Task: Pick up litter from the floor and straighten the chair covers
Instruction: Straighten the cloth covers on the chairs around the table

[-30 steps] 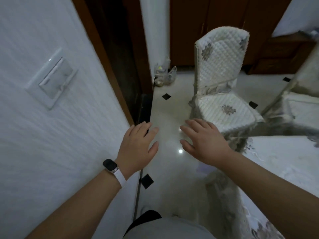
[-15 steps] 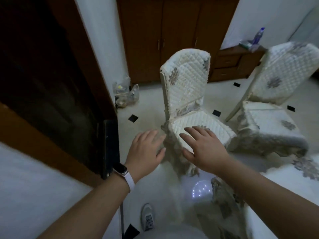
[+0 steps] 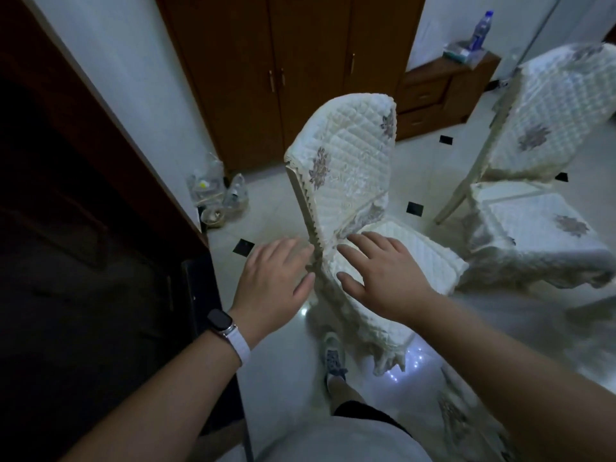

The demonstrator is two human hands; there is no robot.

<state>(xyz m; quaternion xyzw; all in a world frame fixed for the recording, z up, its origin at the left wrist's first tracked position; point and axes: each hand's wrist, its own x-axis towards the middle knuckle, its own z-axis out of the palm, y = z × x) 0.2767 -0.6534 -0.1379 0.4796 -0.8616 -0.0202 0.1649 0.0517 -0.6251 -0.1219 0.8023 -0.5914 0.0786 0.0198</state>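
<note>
A chair with a white quilted cover (image 3: 350, 168) stands just in front of me, its backrest cover sitting askew and rumpled at the bottom. My left hand (image 3: 273, 278) is open with fingers spread, just left of the chair's back edge. My right hand (image 3: 383, 271) hovers open over the rear of the seat cushion (image 3: 420, 255); whether it touches the fabric I cannot tell. Neither hand holds anything. A heap of clear plastic bags and litter (image 3: 218, 195) lies on the floor by the wall corner.
A second covered chair (image 3: 546, 135) stands to the right. Brown cupboard doors (image 3: 290, 61) and a low drawer unit (image 3: 440, 91) with a bottle (image 3: 480, 28) line the back. A dark doorway (image 3: 83, 228) fills the left. My shoe (image 3: 333, 355) is on the glossy tiled floor.
The view has swung from the wall towards the chair, which is now much closer. Both hands have come forward to either side of the chair's back edge.
</note>
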